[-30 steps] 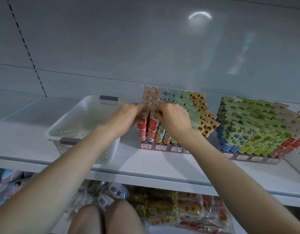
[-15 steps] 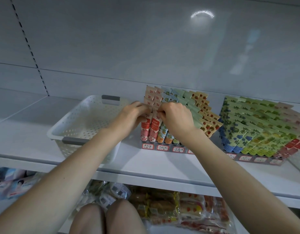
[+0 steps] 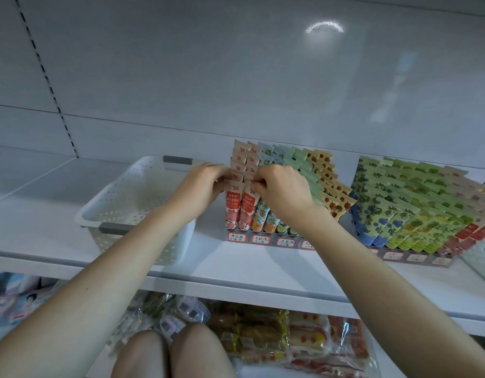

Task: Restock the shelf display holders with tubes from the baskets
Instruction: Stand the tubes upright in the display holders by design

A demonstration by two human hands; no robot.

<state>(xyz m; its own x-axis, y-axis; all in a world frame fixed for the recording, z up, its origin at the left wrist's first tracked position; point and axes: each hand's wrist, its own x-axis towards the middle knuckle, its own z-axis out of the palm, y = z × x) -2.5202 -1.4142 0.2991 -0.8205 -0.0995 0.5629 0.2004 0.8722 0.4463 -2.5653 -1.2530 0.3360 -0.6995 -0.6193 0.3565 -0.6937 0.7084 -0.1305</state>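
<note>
Pinching crimped tops, the left hand (image 3: 202, 186) and right hand (image 3: 285, 190) grip 2 upright red-and-pink tubes (image 3: 233, 208), 1 each.

The white perforated plastic basket (image 3: 121, 203) is moulded with a smooth, slightly matt surface. Its grey handle inserts (image 3: 178, 161) are finished matt. The white shelf board (image 3: 236, 266) is presented as a smooth painted surface with a soft sheen. The pale grey back panel (image 3: 236, 77) is finished glossy, and a lamp is reflected in it. The red and pink printed tubes (image 3: 233, 211) appear to be made of smooth plastic, with a satin finish and flat crimped ends. The red-bordered white paper labels (image 3: 236, 237) are matt. The packets on the lower shelf (image 3: 304, 339) are wrapped in clear, glossy, creased film.
</note>
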